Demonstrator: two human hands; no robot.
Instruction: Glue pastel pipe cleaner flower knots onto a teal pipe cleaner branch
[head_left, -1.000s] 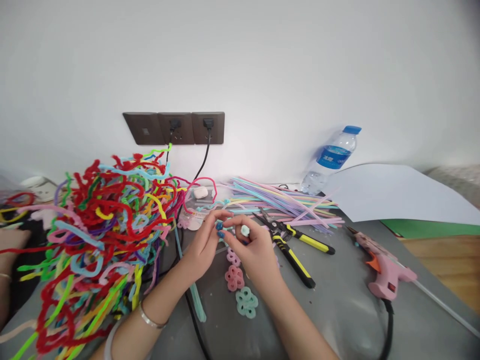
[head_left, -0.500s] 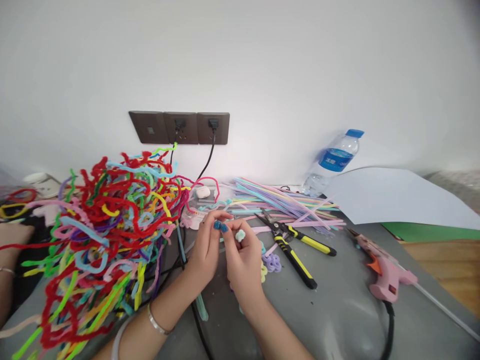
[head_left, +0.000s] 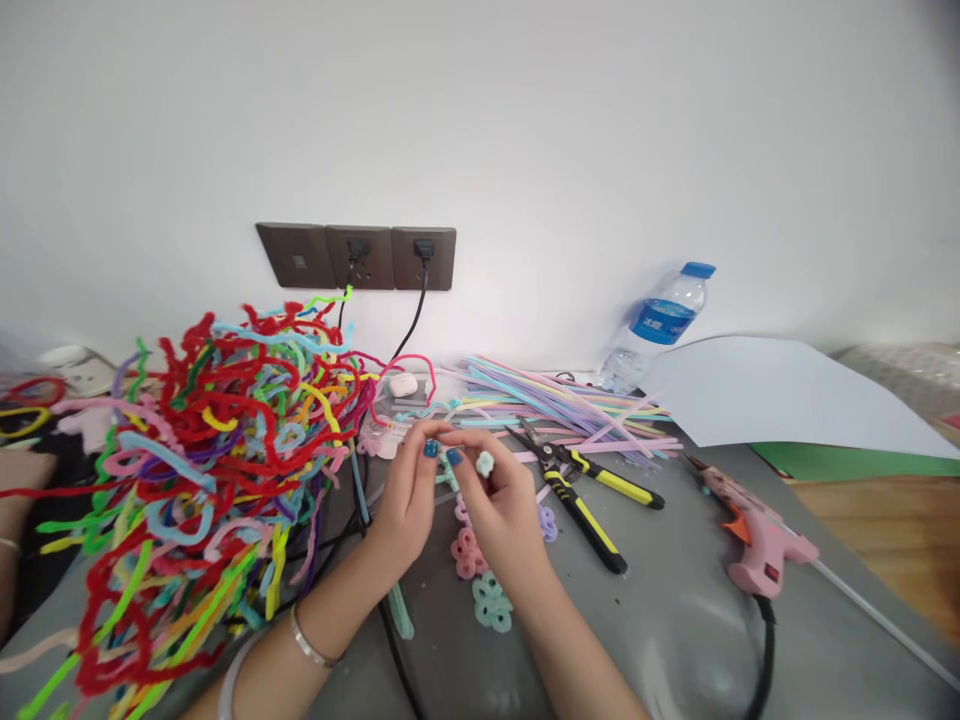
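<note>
Fingertips nearly together, my left hand (head_left: 409,495) and my right hand (head_left: 504,515) pinch a mint-green pipe cleaner (head_left: 484,463) above the table. One curled end of it pokes out between my right fingers; most of the rest is hidden. Below and beside my right hand lie looped pipe-cleaner flowers: a pink one (head_left: 468,553), a mint one (head_left: 493,602) and a purple one (head_left: 548,522) partly covered by the hand. To the right rest black-and-yellow pliers (head_left: 574,485) with their handles spread.
A tangled heap of coloured pipe cleaners (head_left: 225,450) fills the left. Straight pastel pipe cleaners (head_left: 555,400) lie by the wall. On the right are a pink glue gun (head_left: 761,550), white paper (head_left: 780,390) and a leaning water bottle (head_left: 664,320). Another person's hand (head_left: 26,480) shows far left.
My right hand has shifted slightly right, and the fingertips have changed position on the pipe cleaner. The pink and mint flowers beneath have come into view. The camera has turned slightly right.
</note>
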